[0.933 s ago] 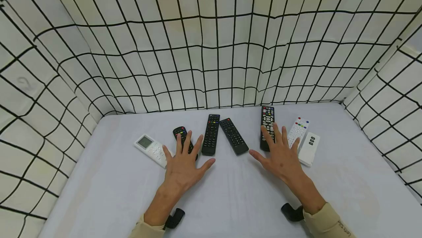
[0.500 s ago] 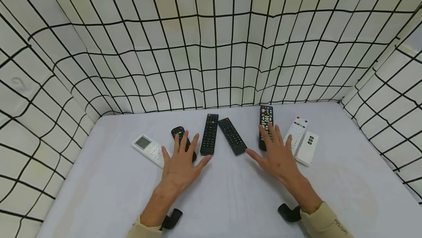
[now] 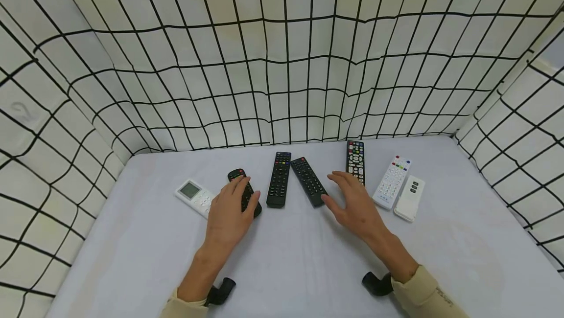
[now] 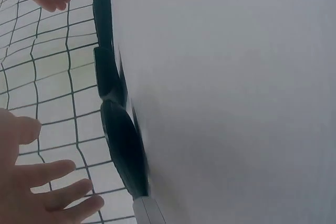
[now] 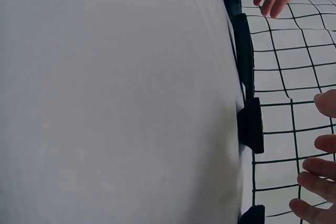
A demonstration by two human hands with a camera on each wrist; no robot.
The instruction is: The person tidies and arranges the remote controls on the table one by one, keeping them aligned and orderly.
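My left hand [image 3: 229, 215] hovers with relaxed, slightly bent fingers over a small black remote control [image 3: 248, 196] and the right end of a white air-conditioner remote [image 3: 194, 194]. In the left wrist view a gap shows between its fingers [image 4: 58, 171] and the remotes. My right hand [image 3: 359, 213], loosely bent and holding nothing, is above the table. It hides the lower end of a black remote with white buttons [image 3: 356, 157], and its thumb overlaps the near end of a slanted black remote [image 3: 309, 181]. A long black remote [image 3: 279, 181] lies between the hands.
To the right lie a white remote with coloured buttons [image 3: 392, 181] and a slim white remote [image 3: 411, 198]. All rest on a white-covered table [image 3: 299, 269]. Black netting [image 3: 288, 63] over pale walls encloses its back and sides. Black wrist mounts [image 3: 222, 291] show below the hands.
Both hands' spread fingers have drawn together and bent. The hands have shifted slightly left in the head view, uncovering more of the white remote with coloured buttons. The remotes stay in place.
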